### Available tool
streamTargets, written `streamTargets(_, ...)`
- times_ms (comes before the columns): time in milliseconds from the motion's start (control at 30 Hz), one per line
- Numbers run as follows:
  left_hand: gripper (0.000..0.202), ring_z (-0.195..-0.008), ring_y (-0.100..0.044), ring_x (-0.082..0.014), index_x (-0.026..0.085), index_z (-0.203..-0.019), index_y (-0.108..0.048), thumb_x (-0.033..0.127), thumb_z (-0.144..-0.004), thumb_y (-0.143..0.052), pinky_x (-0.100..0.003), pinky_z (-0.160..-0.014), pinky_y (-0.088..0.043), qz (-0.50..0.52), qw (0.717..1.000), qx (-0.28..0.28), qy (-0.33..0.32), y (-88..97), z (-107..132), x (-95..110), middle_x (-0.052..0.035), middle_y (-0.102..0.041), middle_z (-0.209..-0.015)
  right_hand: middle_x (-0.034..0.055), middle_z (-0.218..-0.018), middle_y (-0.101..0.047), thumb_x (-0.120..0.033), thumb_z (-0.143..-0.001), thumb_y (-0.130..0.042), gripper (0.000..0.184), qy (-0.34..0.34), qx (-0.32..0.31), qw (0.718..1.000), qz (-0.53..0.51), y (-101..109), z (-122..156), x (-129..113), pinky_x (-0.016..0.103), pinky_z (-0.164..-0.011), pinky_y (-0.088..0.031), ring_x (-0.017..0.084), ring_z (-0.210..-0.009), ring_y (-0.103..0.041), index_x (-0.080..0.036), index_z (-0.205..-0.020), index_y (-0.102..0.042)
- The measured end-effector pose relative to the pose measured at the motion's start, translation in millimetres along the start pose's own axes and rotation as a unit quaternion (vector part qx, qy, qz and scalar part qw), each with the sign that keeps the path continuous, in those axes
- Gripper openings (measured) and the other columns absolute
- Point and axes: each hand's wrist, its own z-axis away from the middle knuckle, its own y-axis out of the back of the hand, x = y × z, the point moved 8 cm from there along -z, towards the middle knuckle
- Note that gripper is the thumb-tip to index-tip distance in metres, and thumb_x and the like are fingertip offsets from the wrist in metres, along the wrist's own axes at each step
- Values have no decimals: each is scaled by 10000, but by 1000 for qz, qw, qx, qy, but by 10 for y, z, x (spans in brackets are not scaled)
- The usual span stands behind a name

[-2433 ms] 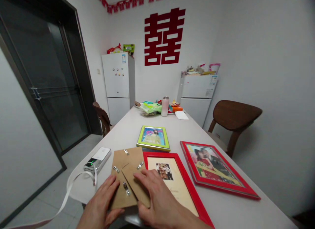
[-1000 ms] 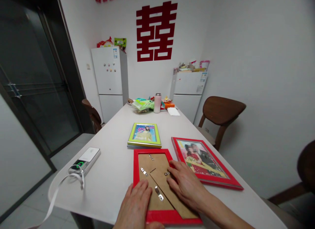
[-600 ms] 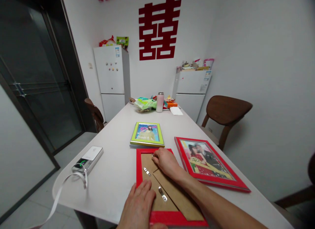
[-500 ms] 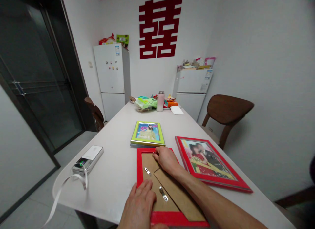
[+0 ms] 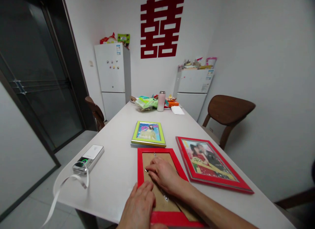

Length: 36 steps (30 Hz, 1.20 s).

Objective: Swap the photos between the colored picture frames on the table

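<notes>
At the near edge of the surface (image 5: 118, 176), the left hand (image 5: 140, 202) lies flat across a face-down red frame (image 5: 164, 206); the right hand (image 5: 163, 175) touches its metal clip (image 5: 146, 170), grip unclear.

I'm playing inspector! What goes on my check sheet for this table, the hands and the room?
Surface: pale table, things along it.
Job's things: red frame, back up; brown backing in it, metal clips showing.
Clutter: green frame, second red frame, power bank; far end, bottle and packets.
Hands: left hand on the red frame's lower left; right hand at a side clip.
Cables: white cord by the power bank, hanging off the edge.
Surroundings: two fridges, chairs, red sign.
</notes>
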Motion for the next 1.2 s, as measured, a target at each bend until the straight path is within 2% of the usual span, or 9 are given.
streamTargets(133, 440, -1120, -412, -281, 166, -790, -563, 380, -448, -739, -475, -930, -306, 6, 1000, 2, 11, -7, -1, -17, -141, -470, -1209, 36, -739, -565, -173, -774, -411, 236, 26, 0, 1000, 12, -52, -25, -100, 245, -667, -339, 134, -721, -475, -176, -709, -637)
streamTargets(267, 388, -1126, -406, -273, 170, -769, -562, 359, -473, -728, -471, -930, -305, 10, 1000, 3, 12, 12, 8, 4, -137, -468, -1212, 34, -798, -574, -122, -764, -395, 268, 23, 21, 999, -43, -19, 0, -51, 248, -714, -350, 137, -781, -482, -202, -858, -633)
streamTargets(367, 391, -1137, -392, -272, 165, -771, -562, 321, -459, -739, -456, -940, -299, 11, 999, -2, 30, 13, 24, -2, -139, -448, -1229, 41, -830, -575, -129, -774, -384, 279, 5, 35, 995, -90, 74, 144, 7, 254, -744, -357, 140, -804, -485, -191, -924, -612)
streamTargets(467, 406, -1136, -392, -274, 159, -780, -562, 306, -449, -745, -455, -943, -296, 14, 999, -7, 39, 9, 36, 1, -145, -447, -1229, 32, -816, -567, -153, -777, -401, 234, -5, 37, 993, -112, 160, 361, 27, 249, -732, -365, 133, -787, -484, -189, -812, -630)
streamTargets(600, 374, -1124, -407, -278, 169, -763, -566, 307, -460, -737, -476, -932, -303, 22, 999, 2, 24, 25, 40, 24, -134, -469, -1213, 22, -805, -562, -183, -753, -452, 199, 5, 11, 997, -80, 127, 591, -14, 290, -726, -355, 150, -795, -466, -227, -753, -646)
streamTargets(800, 347, -1119, -405, -304, 153, -746, -576, 341, -494, -720, -499, -916, -322, 4, 1000, -2, 13, 14, 31, 15, -160, -465, -1208, 34, -915, -546, -177, -732, -444, 225, 72, -20, 996, -47, 102, 769, -205, 349, -793, -324, 178, -863, -431, -242, -863, -614)
streamTargets(1033, 315, -1111, -417, -300, 136, -774, -572, 339, -559, -682, -493, -914, -331, -32, 999, -6, 6, 57, 33, 99, -183, -474, -1193, 71, -1111, -509, -302, -737, -454, 319, 70, -55, 995, -56, 227, 967, -284, 406, -885, -301, 231, -1016, -398, -215, -1028, -552)
streamTargets(1133, 345, -1112, -409, -318, 136, -816, -562, 316, -549, -686, -536, -914, -305, -58, 998, 5, -16, 30, 27, 168, -183, -474, -1193, 84, -1174, -477, -279, -736, -450, 393, 39, -17, 994, -98, 256, 989, -163, 401, -920, -300, 224, -1073, -396, -218, -1122, -494)
streamTargets(1200, 349, -1103, -421, -316, 154, -840, -551, 307, -556, -683, -554, -906, -305, -64, 996, 29, -56, 7, 30, 208, -156, -498, -1178, 100, -1188, -468, -270, -748, -427, 403, -23, 43, 988, -145, 315, 1002, 45, 393, -927, -310, 214, -1094, -400, -199, -1141, -481)
